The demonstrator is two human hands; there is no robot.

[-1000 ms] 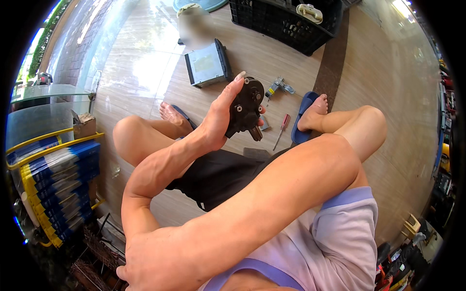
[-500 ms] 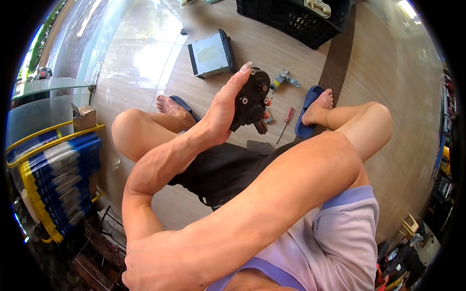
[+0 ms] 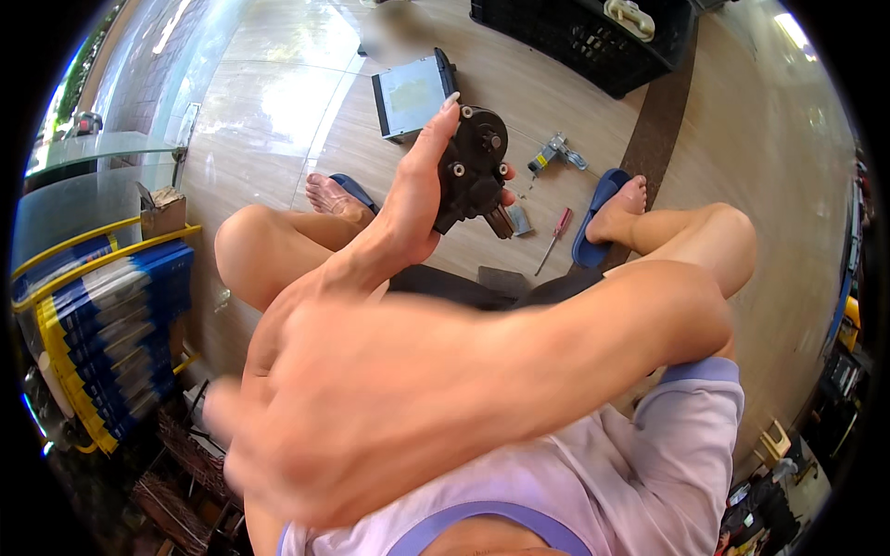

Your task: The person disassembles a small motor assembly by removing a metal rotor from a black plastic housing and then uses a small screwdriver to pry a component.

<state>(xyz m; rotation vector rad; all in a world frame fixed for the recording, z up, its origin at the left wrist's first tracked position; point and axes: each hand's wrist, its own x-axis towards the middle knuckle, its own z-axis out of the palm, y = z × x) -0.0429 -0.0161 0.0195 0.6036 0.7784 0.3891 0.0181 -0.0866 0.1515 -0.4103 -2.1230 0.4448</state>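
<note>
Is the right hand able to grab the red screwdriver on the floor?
Probably yes: nothing covers the screwdriver, though the right hand, crossed over the left forearm, would need to swing across.

This place is looking like a small shop with a repair spot on its tiled floor [image 3: 742,157]. At nine o'clock a yellow rack [image 3: 111,266] is holding stacked blue-and-yellow packets [image 3: 130,320]; at ten a glass shelf [image 3: 102,151] is standing before brick paving [image 3: 174,65] outdoors. Indistinct goods [image 3: 849,324] are crowding three o'clock. A red-handled Phillips-style screwdriver [image 3: 561,225] is lying towards two.
</note>
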